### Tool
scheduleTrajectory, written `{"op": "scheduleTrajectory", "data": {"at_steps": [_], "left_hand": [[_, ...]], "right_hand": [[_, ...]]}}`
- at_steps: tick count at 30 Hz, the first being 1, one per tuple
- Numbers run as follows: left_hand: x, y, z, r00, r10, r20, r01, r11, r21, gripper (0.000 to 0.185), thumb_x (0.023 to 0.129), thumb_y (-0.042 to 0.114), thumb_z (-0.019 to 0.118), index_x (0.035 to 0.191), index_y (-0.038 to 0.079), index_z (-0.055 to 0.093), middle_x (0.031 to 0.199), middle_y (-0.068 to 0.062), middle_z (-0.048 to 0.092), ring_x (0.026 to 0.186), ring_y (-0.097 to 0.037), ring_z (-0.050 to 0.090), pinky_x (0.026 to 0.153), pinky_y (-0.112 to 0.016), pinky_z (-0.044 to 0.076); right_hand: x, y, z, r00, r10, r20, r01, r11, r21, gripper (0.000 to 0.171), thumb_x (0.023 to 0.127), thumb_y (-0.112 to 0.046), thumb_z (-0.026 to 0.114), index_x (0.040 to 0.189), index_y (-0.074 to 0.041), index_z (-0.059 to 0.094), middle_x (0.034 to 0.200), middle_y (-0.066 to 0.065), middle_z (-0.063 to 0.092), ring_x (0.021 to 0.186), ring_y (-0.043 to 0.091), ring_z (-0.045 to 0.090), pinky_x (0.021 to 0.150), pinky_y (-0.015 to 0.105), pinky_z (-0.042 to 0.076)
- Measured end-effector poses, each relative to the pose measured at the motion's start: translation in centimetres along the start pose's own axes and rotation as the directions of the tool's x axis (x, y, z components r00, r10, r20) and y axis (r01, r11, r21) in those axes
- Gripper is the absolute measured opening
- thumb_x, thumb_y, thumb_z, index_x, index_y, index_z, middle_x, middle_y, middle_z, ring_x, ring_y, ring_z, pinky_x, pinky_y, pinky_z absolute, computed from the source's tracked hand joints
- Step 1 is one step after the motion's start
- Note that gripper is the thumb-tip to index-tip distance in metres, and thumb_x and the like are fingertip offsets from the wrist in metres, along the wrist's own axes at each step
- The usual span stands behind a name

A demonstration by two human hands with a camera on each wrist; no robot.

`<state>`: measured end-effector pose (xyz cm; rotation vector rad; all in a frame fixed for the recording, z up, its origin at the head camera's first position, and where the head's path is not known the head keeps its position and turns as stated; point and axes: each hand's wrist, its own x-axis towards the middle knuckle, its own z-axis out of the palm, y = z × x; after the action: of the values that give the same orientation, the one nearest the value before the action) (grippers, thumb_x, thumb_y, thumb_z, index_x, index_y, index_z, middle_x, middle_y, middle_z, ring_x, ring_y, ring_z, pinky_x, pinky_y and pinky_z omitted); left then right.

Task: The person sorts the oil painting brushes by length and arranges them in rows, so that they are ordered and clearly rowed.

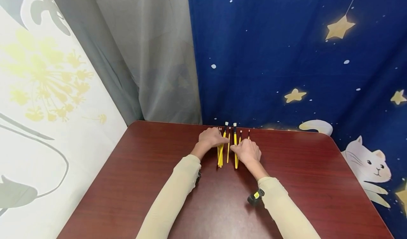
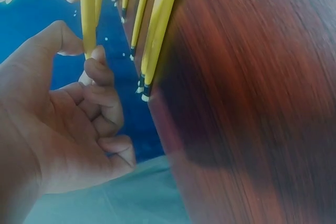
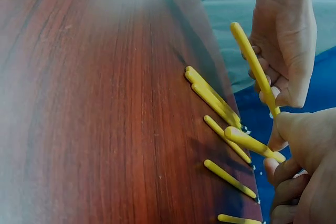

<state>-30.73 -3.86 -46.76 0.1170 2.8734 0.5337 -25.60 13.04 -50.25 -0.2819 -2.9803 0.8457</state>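
Two cream sleeves [image 1: 173, 193] reach forward from the bottom edge over the dark red table [image 1: 133, 182], and a small black and yellow device [image 1: 255, 197] is strapped at the right wrist. On the left side hangs a white curtain with yellow flowers [image 1: 47, 83], then a grey curtain [image 1: 149, 55], and then a blue cloth with stars and a white cat [image 1: 302, 55] behind the far edge of the table.

At that far edge lies a row of yellow paintbrushes [image 1: 228, 145], side by side, with their bristles pointing away from the person. Left hand [image 1: 211, 137] has its fingers curled, and in the left wrist view it pinches one yellow brush [image 2: 90, 9] between thumb and fingertip, raised off the table. Right hand [image 1: 247, 150] is just beside it, on the right part of the row; its fingers grip another brush [image 3: 253, 144] by the end near the bristles, and its handle is tilted up from the wood.
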Motion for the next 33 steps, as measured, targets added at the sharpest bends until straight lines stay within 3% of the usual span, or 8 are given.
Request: {"op": "scheduleTrajectory", "data": {"at_steps": [6, 12, 19, 23, 28, 33], "left_hand": [[-0.4, -1.2, -0.5, 0.999, 0.036, 0.016, -0.035, 0.997, -0.074, 0.057, 0.088, 0.056, 0.073, 0.053, 0.021, 0.045, 0.051, 0.006, 0.038, 0.049, -0.016, 0.039, 0.048, -0.030, 0.029], [-0.8, -2.6, -0.4, 0.998, 0.066, 0.016, -0.064, 0.991, -0.116, 0.057, 0.091, 0.054, 0.073, 0.054, 0.021, 0.046, 0.051, 0.007, 0.038, 0.049, -0.015, 0.038, 0.048, -0.029, 0.026], [-1.6, -5.0, -0.6, 0.998, 0.051, 0.020, -0.048, 0.990, -0.130, 0.056, 0.091, 0.051, 0.074, 0.054, 0.020, 0.047, 0.052, 0.005, 0.038, 0.048, -0.016, 0.039, 0.048, -0.029, 0.025], [-2.1, -6.1, -0.8, 0.998, 0.056, 0.029, -0.052, 0.992, -0.115, 0.054, 0.091, 0.050, 0.074, 0.054, 0.021, 0.047, 0.052, 0.006, 0.038, 0.049, -0.016, 0.040, 0.048, -0.029, 0.026], [-3.2, -7.1, -0.7, 0.997, 0.068, 0.020, -0.065, 0.991, -0.117, 0.053, 0.091, 0.048, 0.075, 0.054, 0.020, 0.048, 0.051, 0.006, 0.039, 0.048, -0.015, 0.040, 0.048, -0.029, 0.026], [-4.6, -7.7, -0.4, 0.996, 0.088, 0.017, -0.085, 0.987, -0.136, 0.050, 0.089, 0.045, 0.076, 0.055, 0.019, 0.049, 0.051, 0.006, 0.040, 0.048, -0.015, 0.042, 0.048, -0.028, 0.027]], "right_hand": [[-0.8, -0.1, 0.2, 1.000, -0.024, 0.018, 0.024, 1.000, 0.019, 0.040, 0.086, -0.052, 0.074, 0.058, -0.024, 0.069, 0.068, 0.000, 0.070, 0.068, 0.025, 0.066, 0.057, 0.039, 0.046], [-1.6, -0.3, 0.5, 0.998, -0.053, 0.027, 0.052, 0.998, 0.035, 0.034, 0.083, -0.051, 0.077, 0.063, -0.025, 0.074, 0.069, -0.002, 0.072, 0.071, 0.025, 0.068, 0.059, 0.040, 0.048], [-2.3, -0.9, 0.2, 0.996, -0.076, 0.051, 0.073, 0.996, 0.054, 0.032, 0.083, -0.049, 0.077, 0.062, -0.024, 0.073, 0.054, -0.004, 0.065, 0.068, 0.022, 0.067, 0.056, 0.036, 0.045], [-2.5, -1.0, 0.4, 0.992, -0.093, 0.083, 0.085, 0.992, 0.097, 0.035, 0.082, -0.043, 0.075, 0.057, -0.023, 0.063, 0.052, -0.008, 0.056, 0.061, 0.017, 0.058, 0.053, 0.033, 0.040], [-3.2, -1.7, 1.0, 0.975, -0.128, 0.182, 0.089, 0.974, 0.211, 0.048, 0.086, -0.042, 0.073, 0.051, -0.021, 0.048, 0.050, -0.010, 0.040, 0.052, 0.013, 0.040, 0.053, 0.029, 0.031], [-4.5, -2.2, 1.4, 0.966, -0.147, 0.215, 0.095, 0.968, 0.233, 0.050, 0.089, -0.041, 0.073, 0.049, -0.022, 0.049, 0.048, -0.010, 0.040, 0.049, 0.012, 0.039, 0.053, 0.028, 0.030]]}}
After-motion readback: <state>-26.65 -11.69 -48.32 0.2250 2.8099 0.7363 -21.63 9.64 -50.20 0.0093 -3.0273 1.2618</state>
